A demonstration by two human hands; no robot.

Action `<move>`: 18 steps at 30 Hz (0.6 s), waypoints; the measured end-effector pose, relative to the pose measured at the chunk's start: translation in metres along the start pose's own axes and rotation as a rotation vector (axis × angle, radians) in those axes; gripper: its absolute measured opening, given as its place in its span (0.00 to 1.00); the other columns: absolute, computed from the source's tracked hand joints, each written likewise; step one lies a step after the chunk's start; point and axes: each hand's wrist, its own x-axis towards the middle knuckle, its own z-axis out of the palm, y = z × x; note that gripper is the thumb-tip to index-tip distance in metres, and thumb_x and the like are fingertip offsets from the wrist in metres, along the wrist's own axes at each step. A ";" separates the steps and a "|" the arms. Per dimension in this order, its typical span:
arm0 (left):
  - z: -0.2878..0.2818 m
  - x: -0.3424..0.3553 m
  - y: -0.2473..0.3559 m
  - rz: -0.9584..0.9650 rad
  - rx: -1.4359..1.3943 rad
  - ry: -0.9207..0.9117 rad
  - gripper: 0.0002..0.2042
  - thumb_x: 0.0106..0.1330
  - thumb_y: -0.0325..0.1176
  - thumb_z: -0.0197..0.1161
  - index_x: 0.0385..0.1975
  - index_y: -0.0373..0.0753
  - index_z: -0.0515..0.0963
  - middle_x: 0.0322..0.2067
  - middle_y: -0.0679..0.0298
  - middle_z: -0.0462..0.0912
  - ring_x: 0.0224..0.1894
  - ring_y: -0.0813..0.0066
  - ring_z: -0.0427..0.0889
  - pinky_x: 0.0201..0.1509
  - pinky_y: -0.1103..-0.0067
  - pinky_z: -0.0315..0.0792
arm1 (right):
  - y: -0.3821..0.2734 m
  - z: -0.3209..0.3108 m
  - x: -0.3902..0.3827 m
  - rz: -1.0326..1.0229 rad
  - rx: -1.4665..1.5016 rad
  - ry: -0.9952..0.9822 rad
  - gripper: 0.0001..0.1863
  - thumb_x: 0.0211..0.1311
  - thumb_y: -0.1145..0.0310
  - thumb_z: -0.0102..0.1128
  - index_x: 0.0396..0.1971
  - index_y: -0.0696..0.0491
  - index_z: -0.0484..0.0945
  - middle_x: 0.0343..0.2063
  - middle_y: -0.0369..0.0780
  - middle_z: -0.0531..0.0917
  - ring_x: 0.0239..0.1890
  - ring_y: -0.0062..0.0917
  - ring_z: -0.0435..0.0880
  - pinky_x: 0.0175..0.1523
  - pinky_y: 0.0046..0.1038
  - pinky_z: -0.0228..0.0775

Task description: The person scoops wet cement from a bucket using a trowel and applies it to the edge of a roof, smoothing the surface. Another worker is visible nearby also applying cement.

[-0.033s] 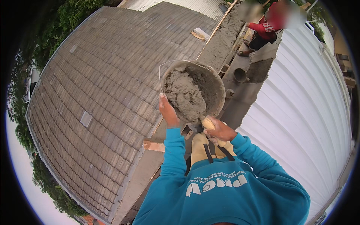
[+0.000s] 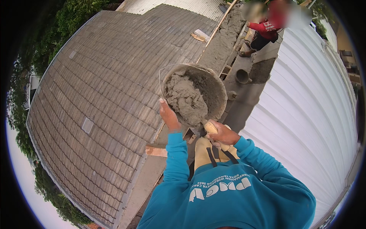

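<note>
A mortar-smeared bucket with a thin wire handle tips toward me in front of my legs. Wet grey mortar is heaped in its left part. My left hand is closed on the bucket's near left side; its inner fingers are hidden. In my right hand is the pale wooden handle of what looks like a trowel, at the bucket's near rim. The mortar hides its blade.
Brown roof tiles slope away on the left, white corrugated roofing on the right. Between them, a fresh mortar strip runs ahead to a co-worker in a red top. A smaller dark bucket and a wood block lie nearby.
The bucket and my left hand sit slightly farther left in the picture, and the surroundings have shifted a little. Both hands keep the same hold.
</note>
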 end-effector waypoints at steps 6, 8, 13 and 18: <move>0.004 -0.005 0.012 -0.005 0.041 -0.063 0.40 0.71 0.67 0.46 0.58 0.27 0.70 0.51 0.56 0.77 0.51 0.68 0.75 0.59 0.69 0.68 | -0.003 0.001 -0.020 -0.144 -0.210 0.075 0.24 0.69 0.68 0.57 0.59 0.58 0.59 0.23 0.35 0.73 0.18 0.17 0.73 0.25 0.24 0.69; 0.005 -0.004 0.015 0.029 -0.018 -0.148 0.41 0.71 0.68 0.47 0.58 0.27 0.70 0.50 0.57 0.77 0.51 0.68 0.75 0.58 0.68 0.69 | -0.016 0.005 -0.032 -0.129 -0.198 0.072 0.25 0.70 0.68 0.57 0.61 0.58 0.58 0.22 0.33 0.73 0.17 0.16 0.71 0.26 0.23 0.68; 0.001 -0.001 0.014 0.047 0.078 -0.134 0.43 0.69 0.62 0.57 0.69 0.27 0.62 0.64 0.47 0.69 0.66 0.59 0.68 0.69 0.67 0.63 | -0.029 0.008 -0.053 -0.213 0.005 0.033 0.25 0.70 0.69 0.57 0.62 0.58 0.59 0.20 0.32 0.71 0.17 0.16 0.70 0.23 0.23 0.67; 0.010 -0.014 0.032 0.052 0.148 -0.114 0.43 0.66 0.56 0.64 0.70 0.27 0.59 0.65 0.47 0.68 0.67 0.58 0.67 0.70 0.66 0.62 | -0.087 -0.002 -0.075 -0.272 0.402 0.074 0.23 0.68 0.66 0.62 0.56 0.54 0.63 0.22 0.34 0.70 0.17 0.17 0.70 0.21 0.22 0.66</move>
